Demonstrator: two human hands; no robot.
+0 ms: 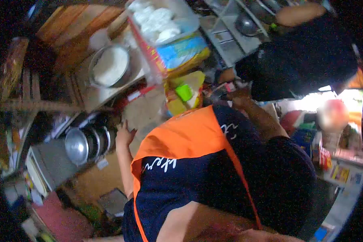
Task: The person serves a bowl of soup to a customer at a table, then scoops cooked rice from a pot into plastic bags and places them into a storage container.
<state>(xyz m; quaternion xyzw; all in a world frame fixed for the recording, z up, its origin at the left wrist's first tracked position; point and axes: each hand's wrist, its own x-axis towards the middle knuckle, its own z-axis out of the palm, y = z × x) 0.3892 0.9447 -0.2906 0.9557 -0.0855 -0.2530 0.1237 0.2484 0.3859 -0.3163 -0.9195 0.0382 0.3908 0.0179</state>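
Observation:
My left hand (126,135) hangs beside the orange apron (181,135), its fingers apart and nothing visible in them. On the other side, my right hand (240,97) reaches forward by a person in dark clothing (298,56). That person's hand (226,76) is close to mine, near a small pinkish item (230,86). Blur and dark surroundings hide my right fingers and anything in them. Just past the apron, a bright green cup-like object (184,92) lies in a yellow container (175,103).
A metal bowl of white contents (111,66) stands on a shelf. Further right, a clear tub (185,20) with white bundles sits atop a colourful box (185,52). Metal pots (77,146) are at the left, while the other person stands close on the right.

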